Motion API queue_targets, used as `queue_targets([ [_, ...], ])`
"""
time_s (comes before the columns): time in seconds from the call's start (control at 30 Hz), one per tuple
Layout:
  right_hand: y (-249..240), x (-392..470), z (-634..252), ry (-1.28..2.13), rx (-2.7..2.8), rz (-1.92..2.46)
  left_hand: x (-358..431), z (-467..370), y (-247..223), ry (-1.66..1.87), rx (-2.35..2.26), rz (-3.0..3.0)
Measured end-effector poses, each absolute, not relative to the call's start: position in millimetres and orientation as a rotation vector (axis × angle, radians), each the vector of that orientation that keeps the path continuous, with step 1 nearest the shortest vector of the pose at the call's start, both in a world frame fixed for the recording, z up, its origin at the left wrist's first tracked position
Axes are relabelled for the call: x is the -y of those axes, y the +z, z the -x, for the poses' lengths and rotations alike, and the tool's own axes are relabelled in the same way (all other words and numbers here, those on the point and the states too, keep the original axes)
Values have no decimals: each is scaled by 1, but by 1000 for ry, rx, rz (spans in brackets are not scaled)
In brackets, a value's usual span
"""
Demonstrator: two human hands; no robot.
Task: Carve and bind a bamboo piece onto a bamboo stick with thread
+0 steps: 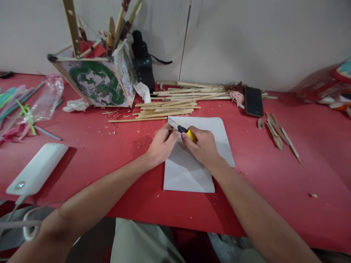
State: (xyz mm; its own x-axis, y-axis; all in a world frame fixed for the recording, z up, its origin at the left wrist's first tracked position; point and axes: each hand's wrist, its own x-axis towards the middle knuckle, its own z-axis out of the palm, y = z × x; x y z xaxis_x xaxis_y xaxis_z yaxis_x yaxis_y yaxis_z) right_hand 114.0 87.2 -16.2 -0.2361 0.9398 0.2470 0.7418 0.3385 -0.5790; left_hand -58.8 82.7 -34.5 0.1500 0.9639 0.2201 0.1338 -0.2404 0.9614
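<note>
My right hand (201, 144) is closed round the yellow and black handle of a box cutter (191, 135), its blade out and pointing up to the left. Beside it, my left hand (162, 143) pinches with thumb and fingers close to the blade. A small tan bit shows there, but the fingers hide most of it. Both hands are over the upper left part of a white sheet (189, 171). Just beyond them lies a pile of thin bamboo sticks (164, 109), with small shavings scattered around.
A dragon-picture box (95, 82) with sticks and a black bottle (143, 65) stand at the back. A phone (253, 101) and carved wooden pieces (276, 133) lie to the right. On the left are a white power bank (38, 168) and a plastic bag (51, 98).
</note>
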Motion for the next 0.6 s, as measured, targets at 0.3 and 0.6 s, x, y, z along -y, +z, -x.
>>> queue_targets([
  [0.3,-16,-87,-114,508,2097,1468,-86,60,-29,1136,-936,-1363],
  [0.6,-16,-86,-112,471,2117,1432,-83,58,-32,1068,-1064,-1547],
])
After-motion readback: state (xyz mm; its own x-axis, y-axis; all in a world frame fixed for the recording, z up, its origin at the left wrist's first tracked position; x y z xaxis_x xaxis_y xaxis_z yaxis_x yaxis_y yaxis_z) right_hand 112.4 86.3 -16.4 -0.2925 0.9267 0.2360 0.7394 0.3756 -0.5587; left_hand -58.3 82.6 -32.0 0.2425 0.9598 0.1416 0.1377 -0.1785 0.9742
